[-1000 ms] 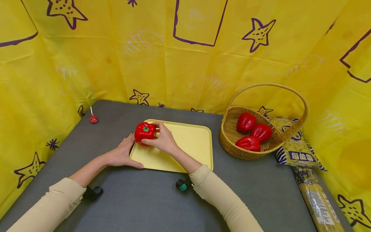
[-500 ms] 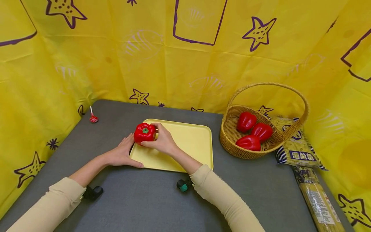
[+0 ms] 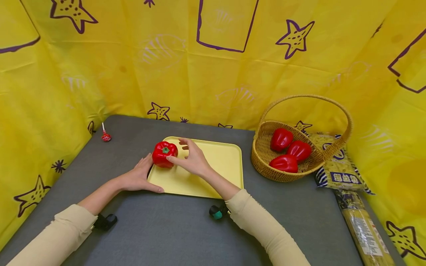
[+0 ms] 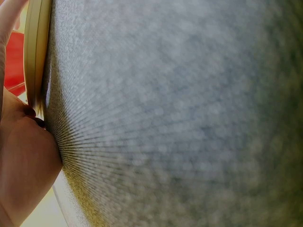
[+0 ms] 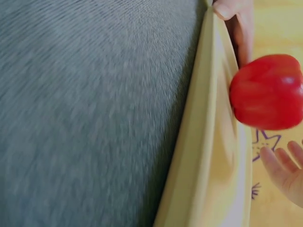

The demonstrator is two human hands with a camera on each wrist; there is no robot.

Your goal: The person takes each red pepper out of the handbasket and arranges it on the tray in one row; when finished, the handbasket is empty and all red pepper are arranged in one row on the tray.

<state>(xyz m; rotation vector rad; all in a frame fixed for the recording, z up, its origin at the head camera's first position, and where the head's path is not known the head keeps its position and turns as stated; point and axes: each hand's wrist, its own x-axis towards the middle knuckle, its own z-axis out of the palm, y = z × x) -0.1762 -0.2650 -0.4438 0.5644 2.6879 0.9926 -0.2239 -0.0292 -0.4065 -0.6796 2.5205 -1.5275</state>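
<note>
A red bell pepper (image 3: 160, 159) with a green stem stands on the left end of a pale yellow tray (image 3: 216, 166). My right hand (image 3: 194, 160) is just right of it, fingers spread and thumb extended. In the right wrist view, a gap shows between the pepper (image 5: 267, 92) and the right hand (image 5: 289, 175). My left hand (image 3: 138, 178) lies at the tray's near-left corner, fingers straight along the left edge and thumb along the front edge. Part of the left hand (image 4: 26, 165) shows beside the tray's rim (image 4: 37, 52) in the left wrist view.
A wicker basket (image 3: 277, 175) with a tall handle stands at right, holding several red peppers (image 3: 299, 150). Beside it lie a noodle packet (image 3: 346, 175) and a long clear-wrapped packet (image 3: 366, 231). A red lollipop (image 3: 106, 137) lies at the far left of the grey table (image 3: 159, 232).
My right hand has let go of the bell pepper, its fingers opening and drawing slightly right. The pepper stays on the tray's left end. My left hand has kept its place.
</note>
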